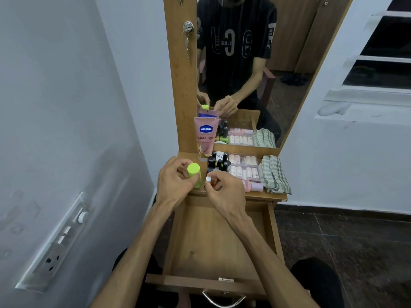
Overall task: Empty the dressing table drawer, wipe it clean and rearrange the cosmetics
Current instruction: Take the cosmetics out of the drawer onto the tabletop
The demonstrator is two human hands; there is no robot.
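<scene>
Lime-green plastic bottle (194, 175), light and slick, gripped round its body by my left hand (175, 181); my right hand (224, 192) pinches a small white-capped vial (209, 180), fragile.

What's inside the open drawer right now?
The drawer shows only bare wood where visible. Both forearms cross above it, hiding strips of the floor. The left hand and right hand hold bottles over the tabletop, not the drawer.
</scene>
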